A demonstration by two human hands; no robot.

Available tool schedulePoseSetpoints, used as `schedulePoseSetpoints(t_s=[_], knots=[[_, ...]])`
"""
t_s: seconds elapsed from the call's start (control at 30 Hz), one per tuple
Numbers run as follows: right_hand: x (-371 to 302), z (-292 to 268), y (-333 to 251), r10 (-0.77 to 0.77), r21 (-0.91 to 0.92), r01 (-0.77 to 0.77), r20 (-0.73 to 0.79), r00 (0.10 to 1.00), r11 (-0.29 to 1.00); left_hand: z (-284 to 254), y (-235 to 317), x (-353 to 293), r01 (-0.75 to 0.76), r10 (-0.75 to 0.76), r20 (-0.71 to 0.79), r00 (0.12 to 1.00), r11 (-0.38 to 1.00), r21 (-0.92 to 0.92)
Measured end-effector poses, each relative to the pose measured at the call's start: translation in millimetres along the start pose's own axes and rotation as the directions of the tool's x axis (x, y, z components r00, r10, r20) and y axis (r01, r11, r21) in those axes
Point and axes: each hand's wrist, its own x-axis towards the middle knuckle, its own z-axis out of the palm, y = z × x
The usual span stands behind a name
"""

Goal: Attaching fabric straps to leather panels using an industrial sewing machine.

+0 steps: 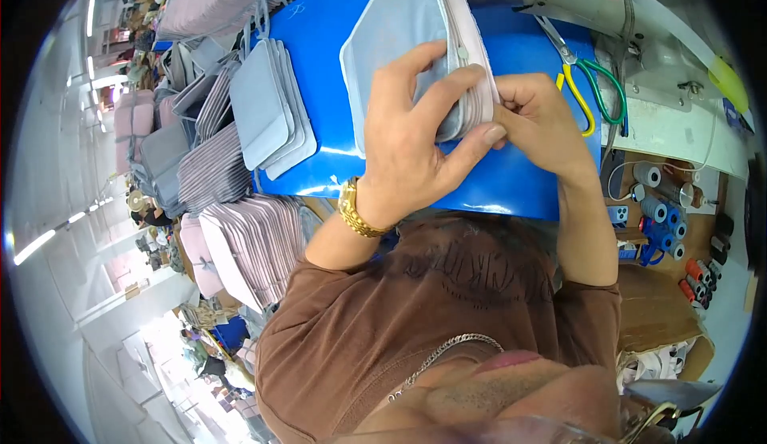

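A pale grey fabric piece [393,33] with pink layered edges, looking like a pouch, lies on the blue work surface [315,57] in front of me. My left hand [411,128], with a gold band at the wrist, is over it, fingers bent on the grey face and the layered edge. The left thumb reaches across to the fingers of my right hand [534,112]. Those fingers are pinched together at the lower right corner of the layers. What exactly sits between the right fingertips is hidden. Scissors [590,93] with green and yellow handles lie right of that hand.
Several grey panels [270,112] are fanned out at the left of the blue surface. Beyond its left edge are stacks of pink-and-grey pieces [252,248] and tied bundles [216,1]. A sewing machine [639,77] occupies the right. Thread spools [657,208] stand below it.
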Motion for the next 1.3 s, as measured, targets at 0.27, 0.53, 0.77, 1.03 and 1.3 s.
schedulePoseSetpoints(t_s=[0.27,0.53,0.77,1.03,1.3], knots=[[4,9,4,-0.116,0.070,0.120,-0.055,0.992,0.990,18,-22,8,-0.082,0.078,-0.171,0.982,0.997,-0.016],[38,-3,14,-0.141,0.037,0.144,-0.069,0.988,0.989,26,-51,37,-0.156,0.159,-0.180,0.971,0.987,0.028],[68,-14,13,-0.173,0.029,0.177,-0.107,0.979,0.984,40,-79,63,-0.221,0.209,-0.283,0.936,0.975,-0.009],[75,-18,3,-0.126,-0.309,0.054,-0.215,0.968,0.949,25,-83,37,-0.161,0.106,-0.266,0.958,0.968,-0.193],[86,25,82,-0.102,0.446,0.148,-0.127,0.987,0.883,33,-75,44,-0.270,0.241,-0.287,0.927,0.961,-0.064]])
